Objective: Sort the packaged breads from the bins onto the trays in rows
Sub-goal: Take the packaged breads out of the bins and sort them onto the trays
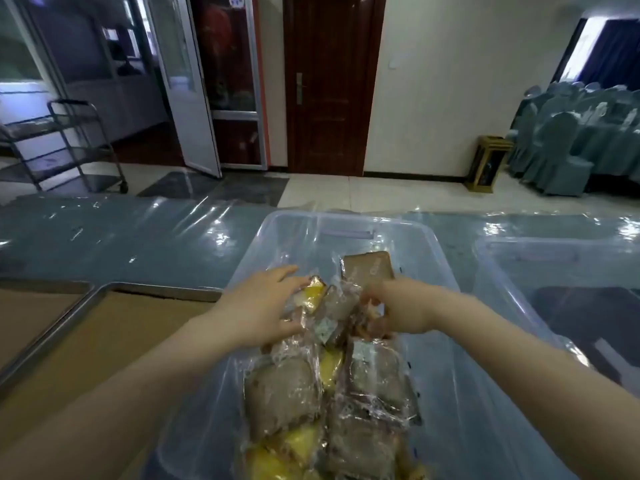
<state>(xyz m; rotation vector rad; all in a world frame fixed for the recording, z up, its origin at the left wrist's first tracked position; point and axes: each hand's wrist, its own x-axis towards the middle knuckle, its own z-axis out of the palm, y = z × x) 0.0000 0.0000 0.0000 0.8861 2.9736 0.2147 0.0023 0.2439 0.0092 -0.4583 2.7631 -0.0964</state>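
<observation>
A clear plastic bin in front of me holds several packaged breads, brown ones and yellow ones, all in clear wrap. My left hand lies over the yellow package at the far end of the pile, fingers spread on its wrap. My right hand reaches into the pile from the right and its curled fingers pinch a wrapped bread there. A flat brown package lies beyond both hands. Two metal trays lined with brown paper, one near the bin, sit at the left.
A second clear bin stands at the right. The table is covered in blue cloth under clear plastic sheet. Beyond it are a metal cart, a dark wooden door and covered chairs.
</observation>
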